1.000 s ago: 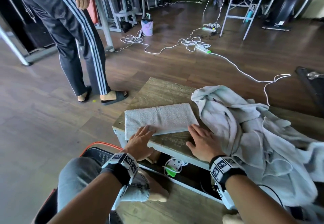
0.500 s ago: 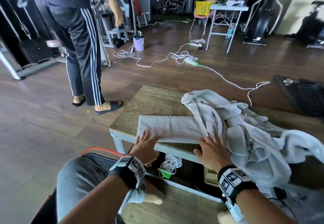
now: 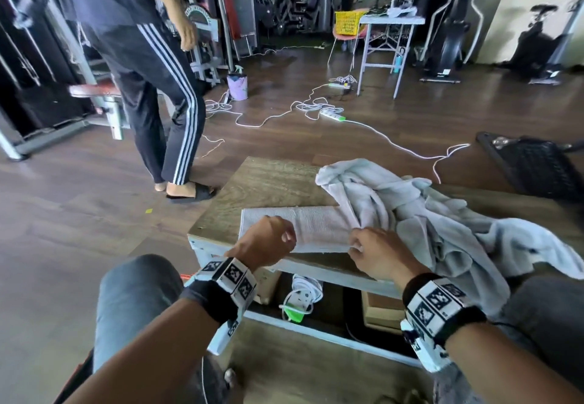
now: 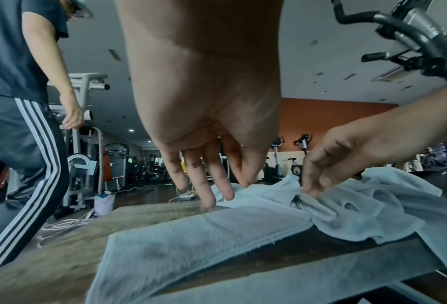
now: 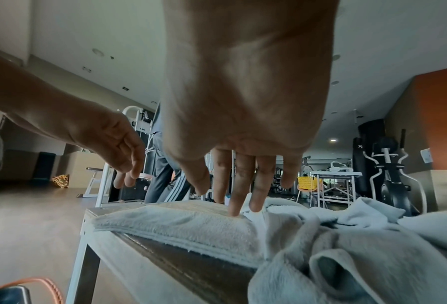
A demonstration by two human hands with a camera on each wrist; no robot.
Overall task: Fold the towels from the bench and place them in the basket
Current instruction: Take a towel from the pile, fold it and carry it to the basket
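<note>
While the folded towel (image 3: 303,228) lies flat on the wooden surface (image 3: 268,182), near its front edge, both hands are above it. The left hand (image 3: 265,241) hangs over the left half of this towel with relaxed, slightly bent fingers (image 4: 209,191) pointing down; it holds nothing, and I cannot tell if the tips touch the cloth. The right hand (image 3: 379,253) is at the right end of the folded towel, just where the heap begins. Its fingers (image 5: 239,185) point down and are loosely spread, and one fingertip touches the towel's top. In the left wrist view the same hand seems to nip a fold of cloth there, but this is not sure.

The pile of unfolded towels (image 3: 442,223) covers the right part of the surface, overlaps the right end of the folded towel and hangs over the front edge. A dark basket with an orange rim (image 5: 12,292) stands on the floor beside the surface's left leg. Another person in striped trousers (image 3: 158,103) stands on the floor well behind, and white cables (image 3: 316,109) lie there.
</note>
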